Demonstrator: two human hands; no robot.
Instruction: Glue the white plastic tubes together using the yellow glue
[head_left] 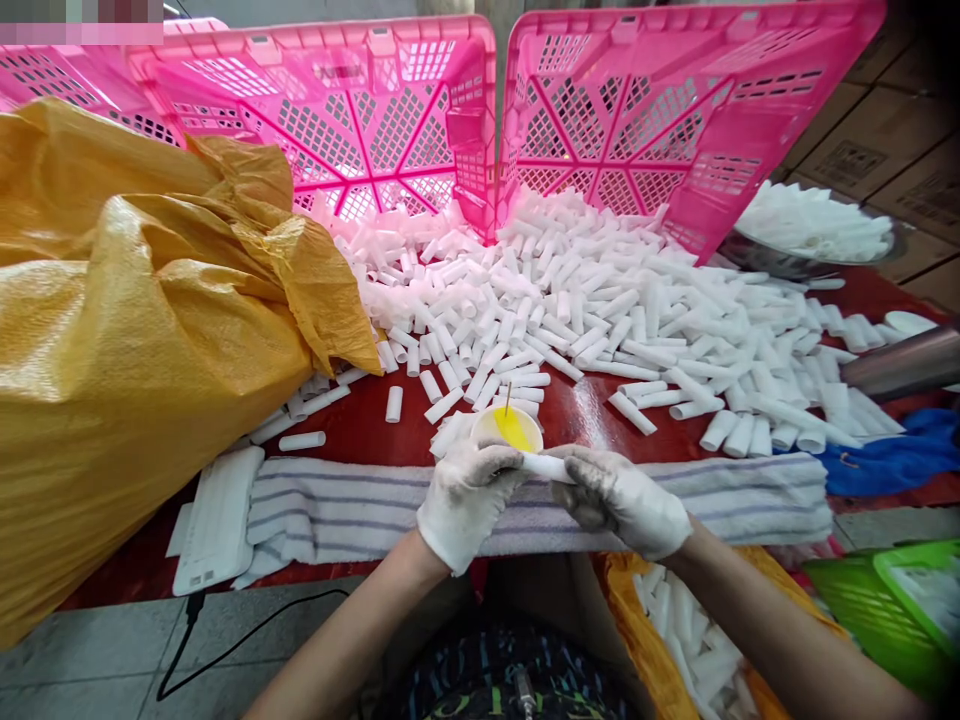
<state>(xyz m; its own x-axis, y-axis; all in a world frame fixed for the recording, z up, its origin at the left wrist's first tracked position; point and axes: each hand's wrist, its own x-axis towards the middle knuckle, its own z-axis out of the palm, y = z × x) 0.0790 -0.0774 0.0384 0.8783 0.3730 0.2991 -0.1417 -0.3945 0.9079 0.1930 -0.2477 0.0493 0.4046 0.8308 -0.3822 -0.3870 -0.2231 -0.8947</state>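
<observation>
One white tube point(547, 467) lies level between my hands, just in front of a small white cup point(486, 428) with something yellow and a thin stick in it. My left hand point(469, 500), in a stained white glove, pinches the tube's left end. The right end is held by my right hand point(626, 500), gloved too, its fingers curled round it. Behind them a big heap of white tubes point(562, 290) covers the red table point(367, 430). A striped towel point(322, 510) runs along the front edge, under my hands.
Pink baskets point(360, 180) stand tilted behind the heap. A yellow sack point(112, 380) bulges at left, near a white device point(217, 520) with a black cable. At right are a metal bowl point(787, 262), a metal cylinder point(907, 362), blue cloth point(885, 458) and a green basket point(855, 600).
</observation>
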